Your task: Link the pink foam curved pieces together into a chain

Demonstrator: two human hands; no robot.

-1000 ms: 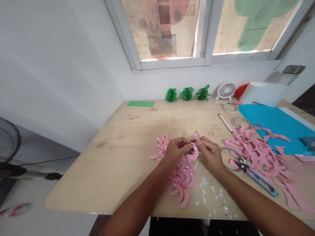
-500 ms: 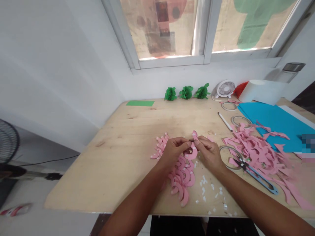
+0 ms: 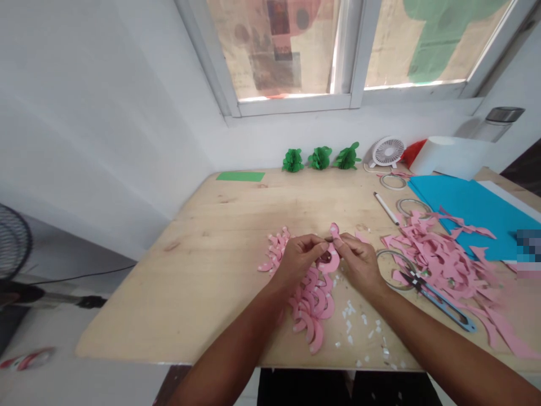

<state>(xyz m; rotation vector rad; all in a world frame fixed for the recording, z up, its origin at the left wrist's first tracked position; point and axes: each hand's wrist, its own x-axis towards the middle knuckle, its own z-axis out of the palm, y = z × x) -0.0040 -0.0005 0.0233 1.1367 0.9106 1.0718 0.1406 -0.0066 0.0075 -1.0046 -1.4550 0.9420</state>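
Between my two hands, above the table, is a curved pink paper piece (image 3: 332, 264) with small whitish patches on it. My right hand (image 3: 360, 264) pinches its upper right side between thumb and fingers. My left hand (image 3: 299, 258) is closed too, its thumb and fingertips meeting at the piece's left edge; exactly what lies under those fingertips is hidden. Just below are overlapping pink paper crescents (image 3: 315, 304), some with pale tips. Smaller curled pink pieces (image 3: 276, 248) lie left of my left hand.
Right of my right hand lie blue-handled snips (image 3: 443, 304), tape rings (image 3: 393, 181) and a heap of pink scraps (image 3: 448, 259). White bits (image 3: 349, 316) dot the table. Farther back are a pen (image 3: 386, 208), blue sheets (image 3: 477, 214), green paper shapes (image 3: 320, 158) and a small fan (image 3: 387, 152).
Almost nothing differs. Both hands keep their grip on the pink paper piece, and the whole view has shifted very slightly.
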